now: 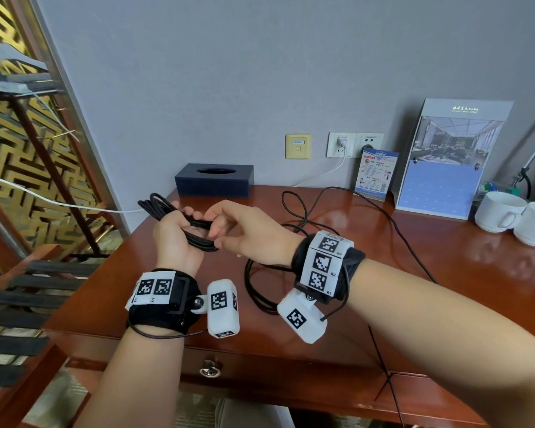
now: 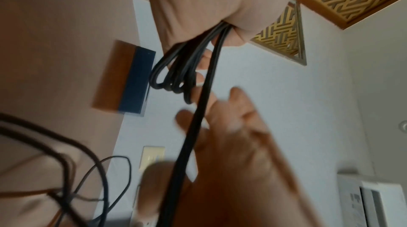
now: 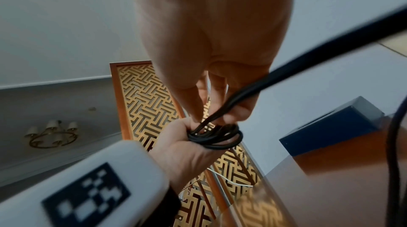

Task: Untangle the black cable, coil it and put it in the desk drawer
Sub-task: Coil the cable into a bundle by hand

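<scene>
L hand [image 1: 175, 234] grips a bundle of loops of the black cable [image 1: 179, 223] above the table [image 1: 368, 304], fingers curled tight round it. R hand [image 1: 247, 233] pinches the strand next to the bundle, fingers together on it. Head view only: rest of cable lies loose in loops on table behind R wrist, drawer [image 1: 260, 370] closed w/ round knob, tissue box [image 1: 213, 180] at back. L wrist view adds loop ends hanging below the fist. R wrist view: strand runs taut off to upper right.
</scene>
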`<state>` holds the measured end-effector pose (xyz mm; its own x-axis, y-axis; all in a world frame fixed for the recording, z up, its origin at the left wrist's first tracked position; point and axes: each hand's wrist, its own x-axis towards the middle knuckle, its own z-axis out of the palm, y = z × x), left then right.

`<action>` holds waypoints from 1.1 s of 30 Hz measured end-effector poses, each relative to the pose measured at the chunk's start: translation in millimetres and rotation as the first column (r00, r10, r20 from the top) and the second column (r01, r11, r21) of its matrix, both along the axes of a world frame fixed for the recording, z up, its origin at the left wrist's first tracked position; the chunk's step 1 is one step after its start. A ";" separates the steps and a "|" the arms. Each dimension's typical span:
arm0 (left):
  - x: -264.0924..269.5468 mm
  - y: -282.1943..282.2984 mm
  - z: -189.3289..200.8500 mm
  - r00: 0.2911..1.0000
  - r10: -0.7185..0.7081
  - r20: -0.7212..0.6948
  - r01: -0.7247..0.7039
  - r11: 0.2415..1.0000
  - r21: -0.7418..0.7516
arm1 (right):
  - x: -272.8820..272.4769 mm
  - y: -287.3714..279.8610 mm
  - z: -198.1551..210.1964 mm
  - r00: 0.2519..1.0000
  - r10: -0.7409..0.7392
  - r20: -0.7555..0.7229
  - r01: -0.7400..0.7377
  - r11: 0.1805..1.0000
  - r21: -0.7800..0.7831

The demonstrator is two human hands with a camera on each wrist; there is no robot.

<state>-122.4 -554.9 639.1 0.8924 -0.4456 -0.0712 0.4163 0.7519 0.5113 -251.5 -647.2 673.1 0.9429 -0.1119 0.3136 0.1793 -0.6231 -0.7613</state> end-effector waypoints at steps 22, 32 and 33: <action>30.4 44.1 18.3 0.960 -0.094 0.265 0.038 0.977 0.210 | -10.2 -44.9 28.1 0.974 -0.156 -0.162 0.045 0.840 -0.540; -2.3 29.5 19.1 0.818 -0.441 0.368 0.274 0.862 0.426 | 10.2 -25.7 31.7 0.998 -0.062 0.013 0.048 0.613 -0.789; -4.6 27.5 18.5 0.806 -0.466 0.365 0.298 0.852 0.431 | 10.2 -24.4 28.8 0.999 -0.050 0.013 0.041 0.615 -0.788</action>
